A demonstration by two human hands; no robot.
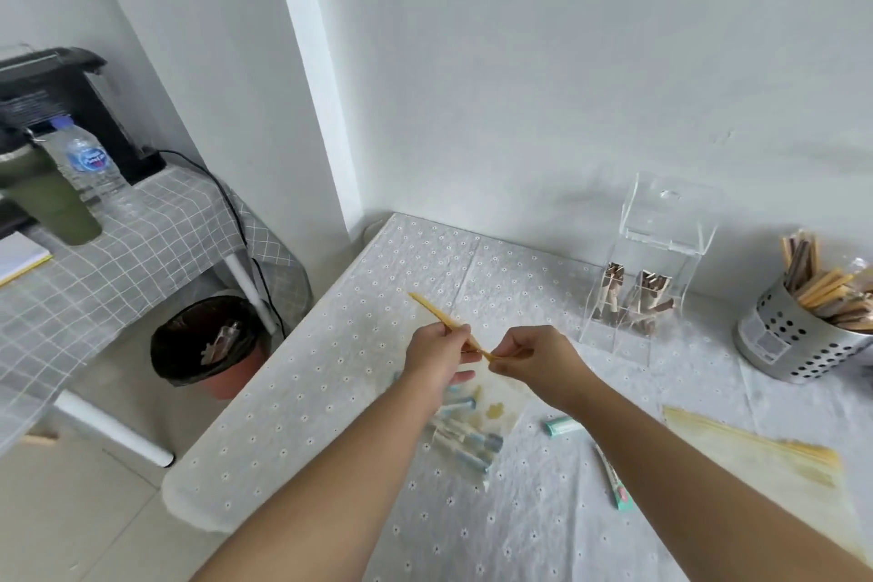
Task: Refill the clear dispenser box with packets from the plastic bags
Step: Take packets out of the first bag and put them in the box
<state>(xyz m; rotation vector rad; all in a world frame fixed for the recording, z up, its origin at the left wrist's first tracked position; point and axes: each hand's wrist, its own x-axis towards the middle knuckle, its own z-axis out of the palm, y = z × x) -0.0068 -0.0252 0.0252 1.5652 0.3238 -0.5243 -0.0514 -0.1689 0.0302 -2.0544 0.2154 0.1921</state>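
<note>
- While both hands are raised over a table (pixel 330 392) covered in a white eyelet cloth, they hold the yellow zip edge of a plastic bag (pixel 496 397) between them.
- The left hand (pixel 437 352) pinches the zip edge with its thumb and curled fingers. The yellow strip sticks out beyond this hand, up and away to its left.
- The right hand (pixel 534 362), just beside the left, pinches the other end of the same edge with its fingers curled in.
- Below both hands the clear body of the bag drops toward the cloth; whether it rests there is hard to tell. Inside it, under the left wrist, lie several packets with blue ends (pixel 465 440).
- The clear dispenser box (pixel 647 274) stands beyond the right hand, up and to its right, close to the wall and well apart from both hands. Its lid (pixel 671 213) is tipped up and back. A few brown packets (pixel 633 298) sit low inside it.
- Beside the right forearm, a short teal packet (pixel 562 426) lies loose on the cloth. A long teal packet (pixel 614 480) lies a little nearer the person.
- To the right of the right forearm, a second plastic bag (pixel 756 454) with a yellow edge lies flat on the table.
- Farther right than the box stands a perforated metal holder (pixel 793 340) filled with stick packets.
- Far to the left of the left hand, a black-lined bin (pixel 208 345) sits on the floor. Beyond it, a water bottle (pixel 89 165) stands on a side table (pixel 118 241) with a checked cloth.
</note>
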